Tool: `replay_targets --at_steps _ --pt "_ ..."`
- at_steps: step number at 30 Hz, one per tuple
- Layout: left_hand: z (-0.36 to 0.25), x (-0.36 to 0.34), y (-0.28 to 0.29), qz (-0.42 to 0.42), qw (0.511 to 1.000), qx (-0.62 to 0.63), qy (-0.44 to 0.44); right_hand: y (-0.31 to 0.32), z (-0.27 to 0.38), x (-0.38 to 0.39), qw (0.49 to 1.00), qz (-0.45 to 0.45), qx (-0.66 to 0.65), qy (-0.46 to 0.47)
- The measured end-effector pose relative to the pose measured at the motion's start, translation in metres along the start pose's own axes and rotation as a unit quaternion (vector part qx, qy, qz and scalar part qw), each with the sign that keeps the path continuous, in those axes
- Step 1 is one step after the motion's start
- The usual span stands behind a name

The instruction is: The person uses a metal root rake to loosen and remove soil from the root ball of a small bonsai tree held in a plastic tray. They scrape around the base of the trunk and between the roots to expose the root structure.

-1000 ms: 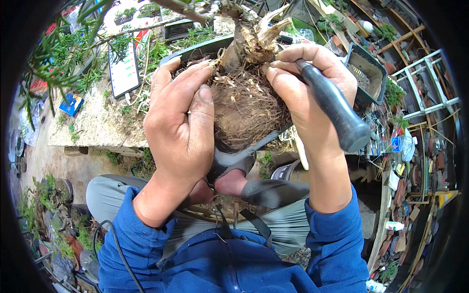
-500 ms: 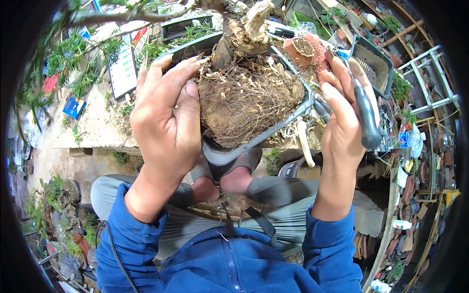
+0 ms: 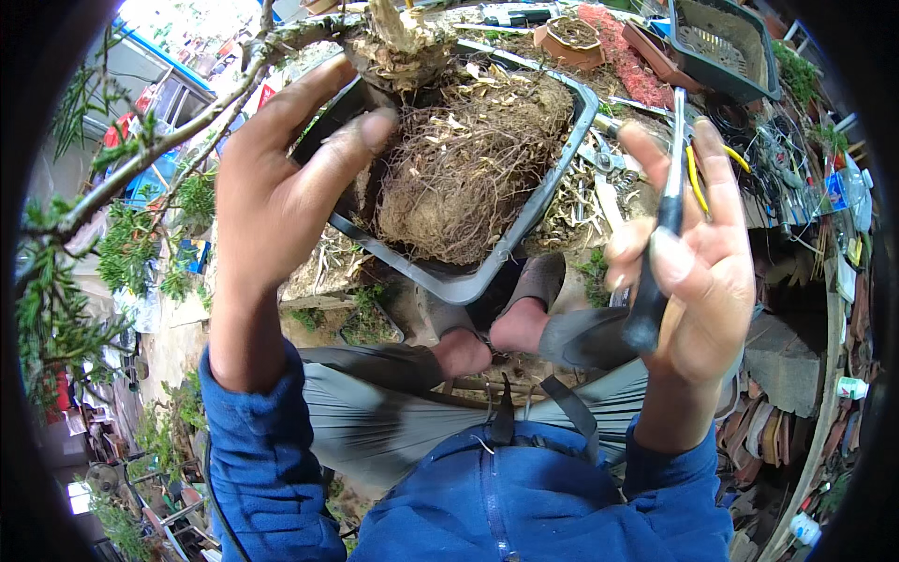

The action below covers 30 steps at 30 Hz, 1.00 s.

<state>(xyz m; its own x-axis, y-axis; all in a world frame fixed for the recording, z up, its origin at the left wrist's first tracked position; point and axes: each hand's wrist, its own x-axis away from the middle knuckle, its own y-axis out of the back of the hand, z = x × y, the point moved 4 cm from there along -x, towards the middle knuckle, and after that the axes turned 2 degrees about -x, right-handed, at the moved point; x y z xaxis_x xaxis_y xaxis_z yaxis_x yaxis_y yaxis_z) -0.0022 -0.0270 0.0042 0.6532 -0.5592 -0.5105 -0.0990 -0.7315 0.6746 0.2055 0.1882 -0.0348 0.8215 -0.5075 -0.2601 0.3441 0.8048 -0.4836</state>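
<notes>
A trunk with pale, torn wood rises from a tangled root ball, which sits in a dark plastic tray. Beside the trunk base is my left hand, its thumb and fingers apart and nothing held; whether the fingertips touch the trunk I cannot tell. To the right of the tray my right hand holds a hand tool between thumb and fingers. It has a dark handle and a narrow metal shaft pointing away from me; its tip is hard to make out.
A leafy branch reaches across the left side. At the back right stand a terracotta pot and a dark empty tray, with red mesh between them. Yellow-handled pliers lie behind my right hand. My feet are below the tray.
The view has shifted, and the trunk and root ball have turned or tilted left. My left hand has loosened and spread beside the trunk. My right hand has turned palm up with the tool.
</notes>
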Motion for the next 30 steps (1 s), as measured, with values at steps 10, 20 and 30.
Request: replay_targets --at_steps 10,20,30 --pt "0.007 -0.053 -0.019 0.207 0.954 0.212 0.043 -0.047 -0.046 0.01 0.999 -0.017 0.034 0.014" --pt "-0.019 -0.047 -0.014 0.098 0.963 0.209 0.143 -0.022 -0.036 -0.053 0.989 -0.025 0.12 0.077" --pt "-0.013 -0.04 -0.013 -0.031 0.97 0.116 0.212 0.016 -0.08 -0.133 0.933 0.022 0.319 0.161"
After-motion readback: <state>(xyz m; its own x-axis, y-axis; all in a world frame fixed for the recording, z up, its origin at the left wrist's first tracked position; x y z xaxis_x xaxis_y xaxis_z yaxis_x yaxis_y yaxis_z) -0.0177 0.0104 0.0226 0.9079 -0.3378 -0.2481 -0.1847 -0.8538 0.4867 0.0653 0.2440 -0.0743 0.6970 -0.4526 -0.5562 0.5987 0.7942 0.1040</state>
